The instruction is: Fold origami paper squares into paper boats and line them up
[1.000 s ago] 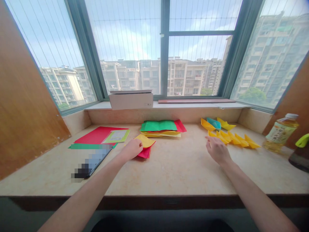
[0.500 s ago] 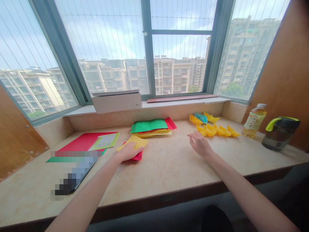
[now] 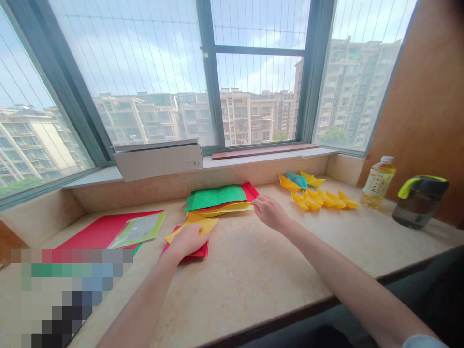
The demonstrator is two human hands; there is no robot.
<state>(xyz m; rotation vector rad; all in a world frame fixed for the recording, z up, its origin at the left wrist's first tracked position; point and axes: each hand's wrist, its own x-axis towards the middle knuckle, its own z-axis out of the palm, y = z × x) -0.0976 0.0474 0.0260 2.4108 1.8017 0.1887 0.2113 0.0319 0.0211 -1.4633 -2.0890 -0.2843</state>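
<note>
Two hands at the folded paper, one on the yellow sheet, one by the stack

The yellow sheet (image 3: pixel 207 224) lies over folded red paper (image 3: pixel 200 252) on the countertop (image 3: pixel 250 270), in front of the creased paper stack (image 3: pixel 219 195), whose top layer is green with red and yellow beneath. All of it looks thin and light, stiff enough to keep a crease but ready to bend, so it should need hardly any force. Layers could slide over one another; a thumb and fingertip at a free edge or corner would probably part a single sheet best. A squeeze across the middle might add stray wrinkles. The yellow paper boats (image 3: pixel 314 199), standing in a row to the right, and the teal boat (image 3: pixel 297 180) behind them look easier to crush; a light grip on the sides would suit them.

The left hand (image 3: pixel 190 239) is partly closed, its fingers curled over the yellow sheet and touching it; whether it pinches the paper or merely presses on it, I cannot tell. The right hand (image 3: pixel 271 210) has its fingers loosely bent, tips at the stack's right end. Whether they touch the paper there cannot be made out.
</note>
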